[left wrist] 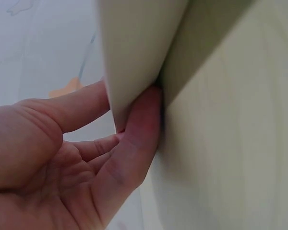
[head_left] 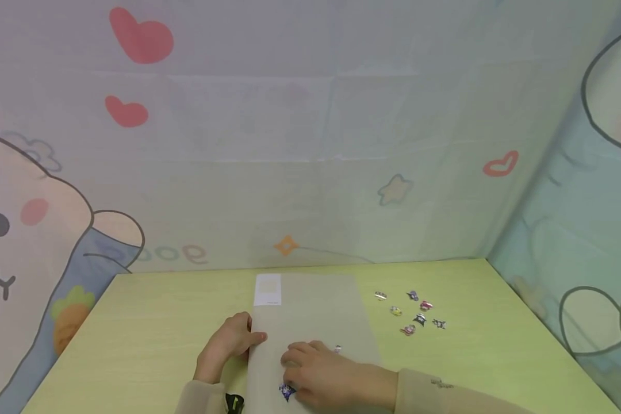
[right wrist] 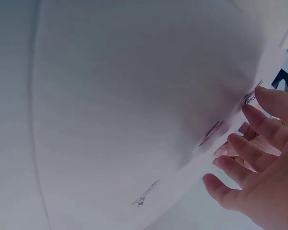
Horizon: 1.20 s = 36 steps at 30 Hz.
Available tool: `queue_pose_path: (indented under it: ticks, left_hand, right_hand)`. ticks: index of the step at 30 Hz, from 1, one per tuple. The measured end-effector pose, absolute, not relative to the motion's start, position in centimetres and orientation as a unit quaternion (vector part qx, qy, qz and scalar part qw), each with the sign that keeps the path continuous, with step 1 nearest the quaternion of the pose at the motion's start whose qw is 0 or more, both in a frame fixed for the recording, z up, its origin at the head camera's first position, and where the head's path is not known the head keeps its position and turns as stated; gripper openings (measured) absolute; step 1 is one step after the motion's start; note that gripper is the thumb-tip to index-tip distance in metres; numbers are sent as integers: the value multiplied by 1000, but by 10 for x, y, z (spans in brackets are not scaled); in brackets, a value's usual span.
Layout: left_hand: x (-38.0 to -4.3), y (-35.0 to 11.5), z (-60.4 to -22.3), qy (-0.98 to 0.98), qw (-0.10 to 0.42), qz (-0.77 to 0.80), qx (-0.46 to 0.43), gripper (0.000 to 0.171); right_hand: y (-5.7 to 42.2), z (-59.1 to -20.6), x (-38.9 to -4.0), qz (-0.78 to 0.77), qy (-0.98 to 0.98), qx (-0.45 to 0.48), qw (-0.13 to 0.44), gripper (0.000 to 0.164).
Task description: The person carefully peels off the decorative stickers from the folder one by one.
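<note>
A large pale sheet-like board (head_left: 315, 310) lies on the table, a white label at its far left corner. My left hand (head_left: 233, 339) grips its left edge. In the left wrist view that hand's thumb (left wrist: 86, 105) is above the board and a finger (left wrist: 141, 129) is underneath. My right hand (head_left: 323, 374) is low over the board with loosely bent fingers. By its fingertips lies a small dark purple cartoon sticker (head_left: 287, 392). A pinkish sticker (head_left: 337, 349) shows just beyond the hand. The right wrist view also has a small sticker (right wrist: 145, 193) farther along the board.
Several small colourful cartoon stickers, among them a pink one (head_left: 426, 306), lie scattered on the yellow-green table (head_left: 497, 345) right of the board. A cartoon-printed cloth (head_left: 290, 201) rises behind the table. A black-and-green object (head_left: 234, 402) is beside my left sleeve.
</note>
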<state>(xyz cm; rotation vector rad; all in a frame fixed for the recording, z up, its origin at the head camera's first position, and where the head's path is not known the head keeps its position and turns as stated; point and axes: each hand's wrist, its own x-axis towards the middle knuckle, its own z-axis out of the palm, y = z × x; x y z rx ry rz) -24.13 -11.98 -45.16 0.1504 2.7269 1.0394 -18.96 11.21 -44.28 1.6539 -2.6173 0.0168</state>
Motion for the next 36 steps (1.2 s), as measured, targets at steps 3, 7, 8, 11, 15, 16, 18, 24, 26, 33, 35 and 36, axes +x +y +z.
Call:
queue_pose_path:
  ticks: [3,7,8,11,15,16,18,24,26,33,35,36]
  left_hand:
    - [-242,-120,-452,927,112,355,49,27]
    - [-242,-120,-453,927,113,354,47,26]
    - [-242,-120,-453,927,113,354,47,26]
    - [-241,-121,-453,927,110,355,49,26]
    - [-241,-121,-454,927,108,356,52,26]
    - [-241,-121,-454,927,108,356,52,26]
    - [-242,-121,-454,927,108,355,51,26]
    - [-242,-120,-454,925,111,360,49,26]
    - [-242,-120,-454,924,111,362,50,26]
    - [-241,-119,-453,927,107,354,52,26]
    - [-242,-119,-452,927,110,355,51,26]
    - [-242,-119,-452,926,112,357,50,26]
  right_hand:
    - [111,-446,-188,10,-839,544,27,22]
    - [110,-448,-186,21,-822,568,35,28]
    - [109,-448,-185,23,-819,572,36,29]
    - [109,-446,-184,26,-815,578,37,29]
    - [108,-443,-184,28,-816,577,24,27]
    - [108,-442,-184,28,-817,576,21,26]
    - [107,-441,-184,29,-820,572,13,26]
    - [102,-439,-183,40,-826,562,-16,21]
    - [101,-439,-183,43,-827,559,-24,20]
    - [103,-440,-182,22,-846,533,-10,23]
    - [103,-440,-183,19,-850,526,-13,22]
    - [103,-440,-183,18,-851,524,-16,22]
